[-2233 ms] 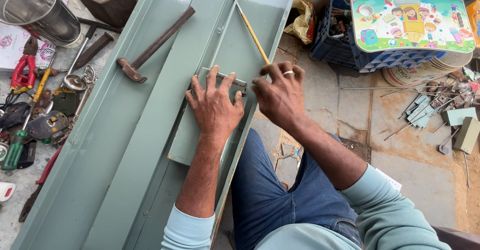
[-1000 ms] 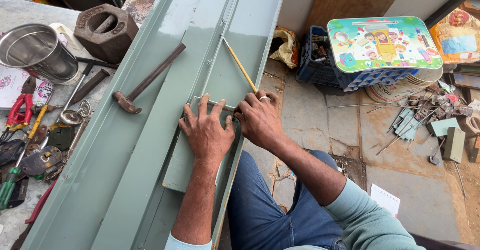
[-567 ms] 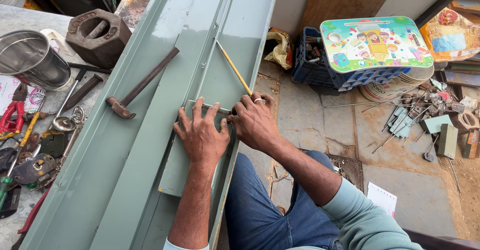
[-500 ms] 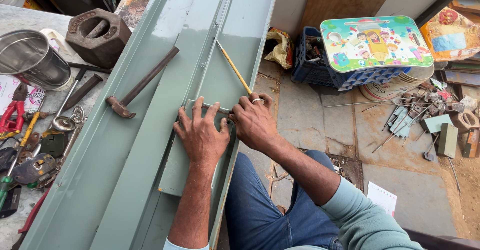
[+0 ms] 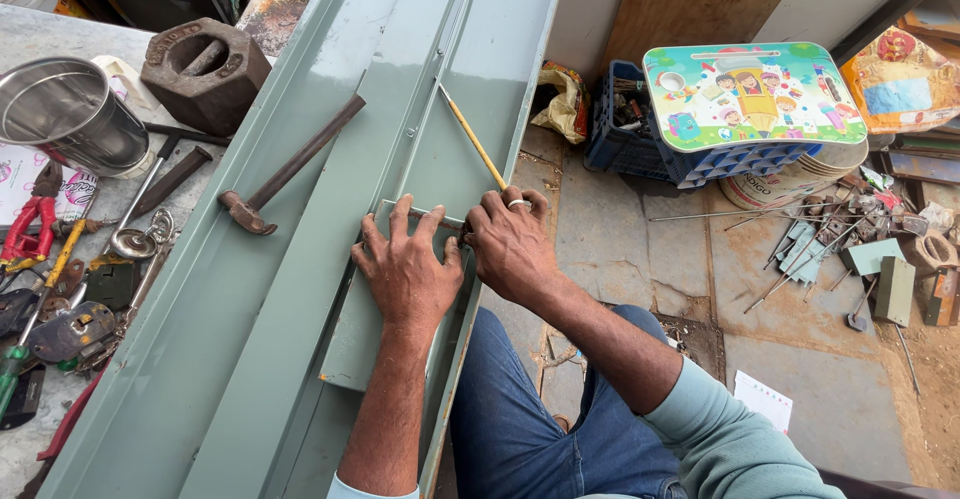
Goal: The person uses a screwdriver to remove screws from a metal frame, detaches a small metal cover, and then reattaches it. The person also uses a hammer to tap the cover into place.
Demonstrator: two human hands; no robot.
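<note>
Your left hand [image 5: 408, 271] stays spread flat, pinning the small grey-green plate [image 5: 365, 324] on the long metal channel [image 5: 300, 259]. Your right hand [image 5: 512, 249], closed around the yellow pencil [image 5: 474, 141], has edged toward 9 o'clock along the plate's top edge; the marking seems underway.
</note>
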